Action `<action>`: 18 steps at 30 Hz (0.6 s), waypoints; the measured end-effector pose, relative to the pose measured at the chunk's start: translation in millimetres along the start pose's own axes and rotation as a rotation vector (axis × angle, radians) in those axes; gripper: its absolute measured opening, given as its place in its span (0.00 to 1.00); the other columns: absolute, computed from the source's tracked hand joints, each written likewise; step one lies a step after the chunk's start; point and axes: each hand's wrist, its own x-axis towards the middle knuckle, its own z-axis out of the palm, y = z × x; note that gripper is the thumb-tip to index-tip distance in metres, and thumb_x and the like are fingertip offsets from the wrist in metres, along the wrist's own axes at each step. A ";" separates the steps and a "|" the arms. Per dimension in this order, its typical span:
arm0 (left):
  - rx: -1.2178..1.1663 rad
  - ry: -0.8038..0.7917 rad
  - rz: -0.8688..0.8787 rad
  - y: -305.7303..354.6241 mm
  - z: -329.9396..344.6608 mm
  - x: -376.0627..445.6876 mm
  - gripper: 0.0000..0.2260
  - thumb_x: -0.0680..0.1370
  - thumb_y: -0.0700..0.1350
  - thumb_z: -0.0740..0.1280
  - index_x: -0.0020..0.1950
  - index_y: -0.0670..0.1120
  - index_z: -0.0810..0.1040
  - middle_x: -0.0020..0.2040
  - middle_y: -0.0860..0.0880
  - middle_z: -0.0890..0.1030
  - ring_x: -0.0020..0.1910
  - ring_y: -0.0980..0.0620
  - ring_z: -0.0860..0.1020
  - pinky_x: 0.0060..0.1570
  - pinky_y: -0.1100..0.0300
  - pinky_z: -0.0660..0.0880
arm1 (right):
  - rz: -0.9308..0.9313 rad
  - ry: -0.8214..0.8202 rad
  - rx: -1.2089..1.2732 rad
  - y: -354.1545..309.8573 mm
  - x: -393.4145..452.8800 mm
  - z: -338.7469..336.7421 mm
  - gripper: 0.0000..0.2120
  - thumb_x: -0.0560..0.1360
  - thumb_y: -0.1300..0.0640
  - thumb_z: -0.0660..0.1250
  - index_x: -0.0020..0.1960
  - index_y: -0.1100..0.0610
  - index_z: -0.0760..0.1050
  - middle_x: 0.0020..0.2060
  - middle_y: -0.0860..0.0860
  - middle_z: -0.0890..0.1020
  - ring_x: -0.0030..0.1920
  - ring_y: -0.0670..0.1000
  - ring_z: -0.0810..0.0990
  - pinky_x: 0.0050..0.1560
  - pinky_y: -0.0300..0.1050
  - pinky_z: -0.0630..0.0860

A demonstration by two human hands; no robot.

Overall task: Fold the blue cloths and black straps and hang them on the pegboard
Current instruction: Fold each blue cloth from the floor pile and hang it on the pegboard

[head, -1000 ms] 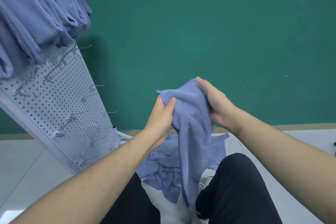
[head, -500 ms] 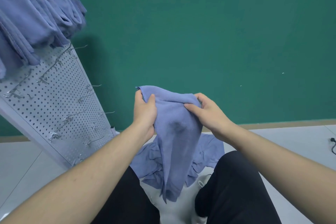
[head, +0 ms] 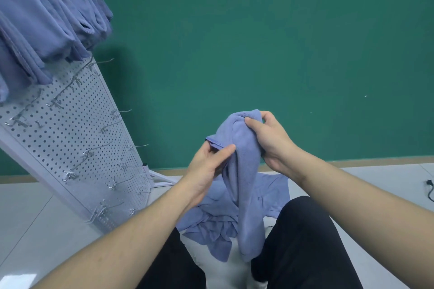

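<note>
Mid-fold: right hand point(head: 270, 141) grips the bunched top of the blue cloth point(head: 246, 183), left hand point(head: 209, 166) pinches its hemmed corner; cloth hangs over the floor pile point(head: 211, 223). Best to match corners, pull the hem taut, then hang on the pegboard point(head: 70, 138).

The scene is evenly and fairly brightly lit by soft, diffuse light. A dark shadow of the pegboard point(head: 70, 138) falls on the green wall point(head: 281, 42) to its right, up and left of the left grip point(head: 209, 166). A pale glare patch shines on the floor point(head: 18, 279) at the bottom left corner. Wide-angle distortion tilts the pegboard and stretches the forearms near the lower edges. The hanging cloths point(head: 42, 19) at the top left look slightly soft.
</note>
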 end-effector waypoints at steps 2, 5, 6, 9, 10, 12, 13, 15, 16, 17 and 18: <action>0.066 0.012 0.034 3.5 1.5 0.1 0.12 0.79 0.38 0.69 0.62 0.45 0.76 0.45 0.57 0.86 0.43 0.61 0.83 0.44 0.66 0.78 | -0.008 0.028 -0.051 -0.9 3.1 -3.5 0.06 0.81 0.58 0.65 0.57 0.54 0.72 0.51 0.52 0.83 0.45 0.46 0.83 0.41 0.41 0.79; 0.175 0.033 0.089 8.3 -1.1 2.2 0.17 0.76 0.42 0.75 0.63 0.49 0.77 0.59 0.55 0.84 0.61 0.57 0.81 0.62 0.57 0.77 | -0.021 0.074 -0.129 -0.2 6.7 -8.1 0.05 0.81 0.59 0.64 0.56 0.54 0.71 0.53 0.53 0.82 0.47 0.47 0.82 0.42 0.41 0.77; 0.234 0.017 0.079 8.4 -0.7 2.0 0.19 0.74 0.45 0.76 0.64 0.51 0.77 0.60 0.57 0.83 0.62 0.58 0.80 0.63 0.57 0.76 | -0.026 0.086 -0.148 0.3 7.6 -8.8 0.05 0.81 0.58 0.64 0.57 0.54 0.71 0.53 0.53 0.82 0.48 0.47 0.82 0.44 0.43 0.78; 0.369 0.038 0.044 4.3 3.9 -0.2 0.17 0.74 0.45 0.76 0.62 0.52 0.79 0.56 0.58 0.85 0.58 0.59 0.82 0.59 0.59 0.78 | -0.013 0.062 -0.153 0.6 7.8 -7.5 0.05 0.81 0.57 0.64 0.56 0.53 0.72 0.51 0.53 0.83 0.48 0.49 0.82 0.46 0.45 0.79; 0.374 0.093 0.034 3.6 5.4 0.2 0.12 0.76 0.44 0.74 0.58 0.51 0.81 0.53 0.57 0.86 0.56 0.57 0.83 0.58 0.56 0.80 | -0.004 0.044 -0.154 -0.6 7.0 -6.7 0.04 0.81 0.57 0.64 0.56 0.52 0.72 0.51 0.52 0.83 0.47 0.49 0.82 0.45 0.46 0.80; 0.346 0.185 0.011 2.4 3.2 2.0 0.06 0.78 0.44 0.72 0.54 0.50 0.82 0.49 0.54 0.87 0.52 0.54 0.85 0.58 0.52 0.80 | 0.005 0.028 -0.170 -3.3 6.6 -6.8 0.03 0.81 0.56 0.64 0.55 0.52 0.73 0.50 0.52 0.83 0.46 0.50 0.83 0.45 0.48 0.80; 0.319 0.190 0.008 3.4 1.3 2.2 0.06 0.78 0.44 0.71 0.54 0.49 0.83 0.49 0.54 0.87 0.52 0.54 0.85 0.59 0.51 0.80 | 0.008 0.031 -0.174 -4.4 7.2 -7.9 0.03 0.81 0.56 0.64 0.55 0.52 0.73 0.51 0.52 0.84 0.46 0.50 0.83 0.46 0.50 0.81; 0.264 0.136 0.010 6.9 -0.7 2.2 0.10 0.79 0.44 0.71 0.59 0.49 0.82 0.53 0.53 0.86 0.55 0.54 0.84 0.61 0.50 0.78 | 0.016 0.055 -0.186 -5.8 8.6 -10.4 0.02 0.81 0.55 0.64 0.54 0.52 0.73 0.51 0.52 0.84 0.46 0.50 0.83 0.49 0.52 0.81; 0.238 0.124 0.019 8.8 -0.7 2.2 0.12 0.79 0.43 0.72 0.62 0.48 0.81 0.56 0.52 0.86 0.57 0.53 0.83 0.62 0.50 0.78 | 0.023 0.070 -0.193 -6.0 9.1 -11.5 0.03 0.81 0.54 0.65 0.54 0.52 0.73 0.50 0.52 0.84 0.45 0.50 0.83 0.48 0.52 0.82; 0.211 0.130 0.032 9.8 -0.8 3.4 0.13 0.78 0.42 0.72 0.63 0.48 0.80 0.57 0.52 0.85 0.58 0.53 0.83 0.63 0.50 0.77 | 0.032 0.083 -0.198 -5.6 9.2 -12.6 0.05 0.81 0.53 0.65 0.55 0.52 0.73 0.49 0.52 0.84 0.43 0.50 0.83 0.45 0.51 0.81; 0.183 0.150 0.046 10.4 -0.4 5.6 0.14 0.78 0.41 0.72 0.64 0.48 0.79 0.58 0.51 0.85 0.59 0.53 0.82 0.64 0.49 0.77 | 0.044 0.087 -0.202 -5.4 7.8 -12.5 0.08 0.80 0.51 0.66 0.55 0.53 0.72 0.47 0.52 0.84 0.39 0.49 0.82 0.40 0.48 0.80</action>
